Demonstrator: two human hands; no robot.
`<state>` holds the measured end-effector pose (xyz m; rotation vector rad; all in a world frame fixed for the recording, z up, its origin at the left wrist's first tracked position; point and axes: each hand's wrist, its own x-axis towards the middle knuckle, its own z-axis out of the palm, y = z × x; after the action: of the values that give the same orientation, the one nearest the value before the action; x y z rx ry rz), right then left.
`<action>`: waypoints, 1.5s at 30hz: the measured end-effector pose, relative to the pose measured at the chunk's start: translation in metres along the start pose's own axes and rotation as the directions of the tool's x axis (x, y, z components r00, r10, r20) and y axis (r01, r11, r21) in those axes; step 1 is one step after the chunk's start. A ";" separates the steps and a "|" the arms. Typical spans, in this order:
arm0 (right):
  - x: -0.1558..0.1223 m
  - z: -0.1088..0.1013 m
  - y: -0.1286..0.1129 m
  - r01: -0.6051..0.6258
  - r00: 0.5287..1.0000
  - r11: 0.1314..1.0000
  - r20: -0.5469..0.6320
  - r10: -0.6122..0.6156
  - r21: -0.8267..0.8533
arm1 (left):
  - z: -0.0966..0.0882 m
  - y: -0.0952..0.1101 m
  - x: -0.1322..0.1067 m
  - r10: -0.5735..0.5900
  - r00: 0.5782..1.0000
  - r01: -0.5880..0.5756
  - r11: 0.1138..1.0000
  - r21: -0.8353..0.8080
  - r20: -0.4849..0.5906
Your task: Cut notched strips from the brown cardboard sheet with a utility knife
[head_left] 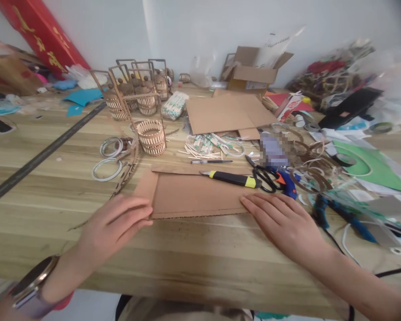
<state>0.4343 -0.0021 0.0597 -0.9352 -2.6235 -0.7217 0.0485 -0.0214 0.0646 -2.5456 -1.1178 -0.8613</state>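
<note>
A flat brown cardboard sheet (197,194) lies on the wooden table (200,249) in front of me. My left hand (115,223) rests flat at its near left corner, fingers stretched out and touching the edge. At the near right corner my right hand (282,220) lies flat, fingers extended against the edge. Neither hand holds anything. A yellow-and-black utility knife (234,179) lies on the sheet's far edge. Black scissors (265,176) and a blue glue gun (285,183) sit just beyond my right hand.
Woven wooden baskets (150,136) and tape rolls (107,168) stand at the left middle. More cardboard (227,111) and an open box (254,71) lie behind. Craft clutter, green paper (370,165) and cables fill the right side. A dark rail (43,154) crosses the left.
</note>
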 end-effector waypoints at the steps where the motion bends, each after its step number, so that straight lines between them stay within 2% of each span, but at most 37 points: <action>1: 0.004 -0.005 0.001 -0.003 1.000 1.000 -0.021 0.003 0.002 | -0.003 -0.003 0.000 0.006 1.000 -0.006 0.999 0.033 -0.005; 4: 0.015 -0.019 0.005 -0.034 0.998 0.998 -0.048 0.037 0.055 | -0.013 -0.009 0.003 0.023 1.000 -0.022 0.989 0.143 -0.001; 7: 0.027 -0.034 0.012 -0.059 0.998 0.992 -0.031 0.063 0.112 | -0.027 -0.014 0.018 0.058 0.998 -0.060 0.978 0.200 0.018; 10: 0.040 -0.047 0.025 -0.058 0.998 0.988 -0.006 0.060 0.145 | -0.041 -0.022 0.043 0.107 0.992 -0.117 0.978 0.174 0.070; 12: 0.047 -0.051 0.035 -0.058 0.997 0.974 0.055 0.047 0.217 | -0.045 -0.032 0.059 0.119 0.975 -0.135 0.988 0.077 0.186; 15: 0.054 -0.046 0.050 -0.142 0.978 0.936 0.190 0.084 0.323 | -0.038 -0.049 0.074 0.094 0.924 -0.085 0.996 -0.039 0.371; 18: 0.056 -0.032 0.059 -0.228 0.957 0.925 0.248 0.154 0.305 | -0.022 -0.060 0.076 0.013 0.928 -0.012 1.000 -0.004 0.372; 20: 0.055 -0.022 0.059 -0.238 0.957 0.936 0.230 0.179 0.259 | -0.013 -0.061 0.073 -0.027 0.947 0.018 0.999 0.030 0.319; 25: 0.045 -0.003 0.050 -0.235 0.966 0.962 0.140 0.216 0.142 | 0.002 -0.046 0.058 0.011 0.984 -0.043 0.983 0.177 0.179; 28: 0.036 0.004 0.043 -0.215 0.977 0.972 0.019 0.214 0.098 | 0.008 -0.037 0.047 0.040 0.994 -0.065 0.960 0.274 0.097; 31: 0.033 0.005 0.036 -0.213 0.970 0.966 -0.089 0.228 0.148 | 0.009 -0.031 0.042 0.083 0.995 -0.095 0.947 0.308 0.051; 34: 0.035 -0.004 0.027 -0.276 0.944 0.923 -0.104 0.313 0.270 | 0.002 -0.024 0.045 0.115 0.993 -0.122 0.940 0.318 0.041; 37: 0.038 -0.018 0.017 -0.325 0.929 0.878 -0.058 0.366 0.350 | -0.012 -0.012 0.053 0.066 0.995 -0.083 0.963 0.256 0.074; 41: 0.034 -0.037 0.002 -0.356 0.925 0.861 0.005 0.380 0.363 | -0.027 0.005 0.061 0.036 0.982 -0.052 0.995 0.086 0.184; 45: 0.024 -0.049 -0.014 -0.301 0.942 0.893 -0.042 0.333 0.333 | -0.027 0.019 0.059 0.072 0.941 -0.058 0.997 -0.054 0.331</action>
<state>0.4111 -0.0251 0.1051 -1.1528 -2.3222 -0.2385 0.0825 -0.0103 0.1224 -2.8202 -1.1034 -0.4509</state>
